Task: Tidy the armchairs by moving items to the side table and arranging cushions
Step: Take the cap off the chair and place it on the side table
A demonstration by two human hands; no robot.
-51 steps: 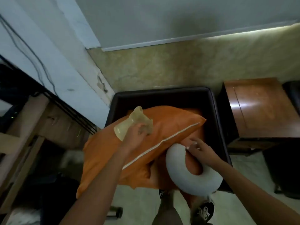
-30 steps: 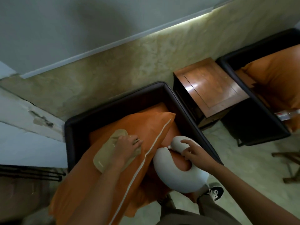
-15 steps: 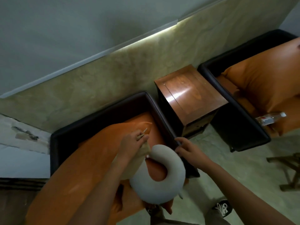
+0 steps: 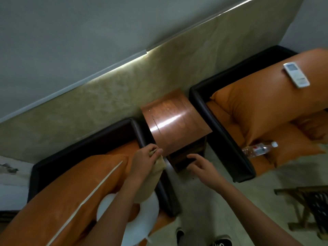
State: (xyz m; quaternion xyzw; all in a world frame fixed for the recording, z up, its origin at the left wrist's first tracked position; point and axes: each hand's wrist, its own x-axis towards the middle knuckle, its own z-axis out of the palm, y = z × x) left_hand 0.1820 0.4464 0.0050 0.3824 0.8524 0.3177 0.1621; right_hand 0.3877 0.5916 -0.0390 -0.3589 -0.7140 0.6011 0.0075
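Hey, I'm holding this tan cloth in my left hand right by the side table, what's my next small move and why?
Probably move the left hand slightly right and lay the tan cloth on the side table. The hand grips the cloth right at the table's near corner, and the wooden top beside it shows bare.

A plain grey wall point(image 4: 71, 41) runs above a mottled olive-beige lower band point(image 4: 106, 96), and a thin strip of light point(image 4: 124, 65) glows along the seam between them. Against that band, a glossy brown wooden side table point(image 4: 177, 121) stands between the dark-framed left armchair point(image 4: 85, 142) and right armchair point(image 4: 223, 139). The floor point(image 4: 204, 196) is pale and mottled, with a slatted wooden frame point(image 4: 312, 206) at the right edge.
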